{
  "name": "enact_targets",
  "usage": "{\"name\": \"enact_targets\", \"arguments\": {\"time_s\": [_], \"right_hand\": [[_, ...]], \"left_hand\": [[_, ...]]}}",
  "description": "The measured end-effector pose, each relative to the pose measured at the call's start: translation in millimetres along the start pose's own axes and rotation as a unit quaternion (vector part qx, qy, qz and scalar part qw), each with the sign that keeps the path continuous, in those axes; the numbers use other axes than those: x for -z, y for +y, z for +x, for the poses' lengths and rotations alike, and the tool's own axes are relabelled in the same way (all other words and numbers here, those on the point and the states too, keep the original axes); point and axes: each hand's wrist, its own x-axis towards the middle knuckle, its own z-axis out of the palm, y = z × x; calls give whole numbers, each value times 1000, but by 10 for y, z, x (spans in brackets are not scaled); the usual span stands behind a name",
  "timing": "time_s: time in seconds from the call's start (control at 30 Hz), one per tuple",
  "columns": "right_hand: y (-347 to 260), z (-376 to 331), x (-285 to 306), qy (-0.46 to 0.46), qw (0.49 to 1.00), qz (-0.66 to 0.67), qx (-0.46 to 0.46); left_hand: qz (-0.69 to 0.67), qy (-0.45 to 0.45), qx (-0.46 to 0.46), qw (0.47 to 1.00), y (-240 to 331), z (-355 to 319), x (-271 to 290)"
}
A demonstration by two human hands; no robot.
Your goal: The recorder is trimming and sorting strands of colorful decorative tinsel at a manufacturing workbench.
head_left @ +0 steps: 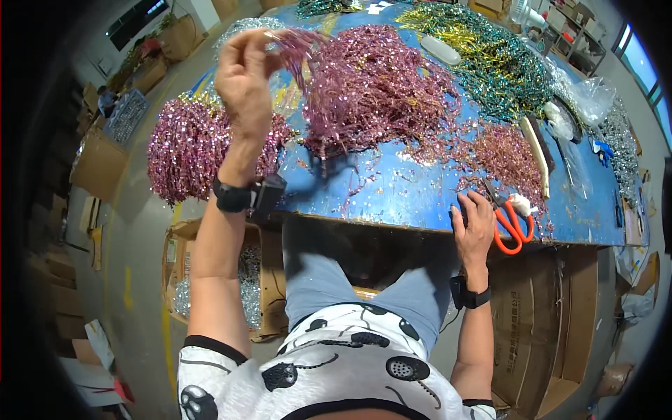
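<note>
- Left hand (243,91): fingers pinched together on raised pink strands (297,54), trailing toward the pink tinsel heap (388,84) on the blue counter (392,192).
- Right hand (476,227): fingers parted, half-curled, at the counter's front edge, just beside orange-handled scissors (516,225).
- Farther out: a pink bundle (183,150) at the counter's left; green-and-gold tinsel (493,73) behind, right.

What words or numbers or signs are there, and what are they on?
Tall cardboard box at lower right: dark printing in a column, too blurred to read.
Open carton at lower left: little marks, too small to read.
Floor: a yellow arrow-like mark, no words seen.
Pink tinsel in the left hand and orange-handled scissors: no words I can see.
</note>
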Motion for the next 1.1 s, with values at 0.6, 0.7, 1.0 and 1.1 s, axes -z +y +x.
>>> {"name": "enact_targets", "arguments": {"time_s": [0.6,0.7,1.0,1.1], "right_hand": [[-709,135,-68,-14,875,466,-133],[-798,145,176,63,838,527,-126],[-538,96,1019,182,780,518,-299],[-556,-28,931,-2,806,490,-333]], "left_hand": [[308,-322,-32,895,-384,-1459,-100],[423,-302,-42,853,-715,-1378,26],[469,-310,86,823,-1160,-1001,261],[481,-276,-2,832,-886,-945,325]]}}
